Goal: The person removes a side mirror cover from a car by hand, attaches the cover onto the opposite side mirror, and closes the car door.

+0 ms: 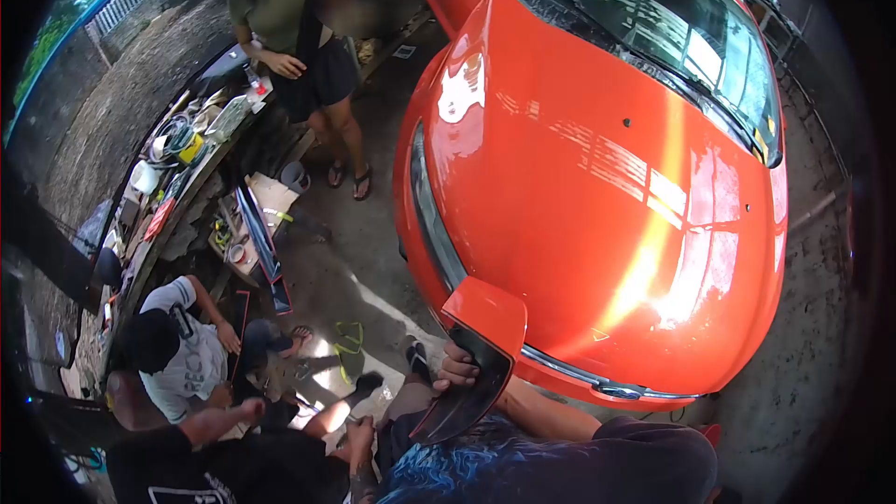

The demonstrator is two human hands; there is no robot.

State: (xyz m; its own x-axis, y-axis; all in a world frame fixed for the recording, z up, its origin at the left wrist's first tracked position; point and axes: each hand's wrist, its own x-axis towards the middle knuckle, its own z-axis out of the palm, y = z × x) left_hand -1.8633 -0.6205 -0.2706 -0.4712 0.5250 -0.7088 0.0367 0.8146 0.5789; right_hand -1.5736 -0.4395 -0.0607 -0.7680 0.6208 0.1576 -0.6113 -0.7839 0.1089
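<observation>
My right hand (456, 368) is closed around the edge of a red-and-black car body panel (487, 315). Its fingers wrap onto the dark side, while the forearm passes behind the panel. The panel's wider end is glossy red; the narrower dark end has a thin red edge and points down toward my body. In this view the panel overlaps the front of a red car (569, 215). My left hand does not show.
A person in a black shirt (271, 467) and one in a white shirt (182, 364) work at lower left. Another person (289, 14) stands near the cluttered bench (201, 173). A long dark strip (261, 238) and a yellow-green strap (349, 341) lie left of the car.
</observation>
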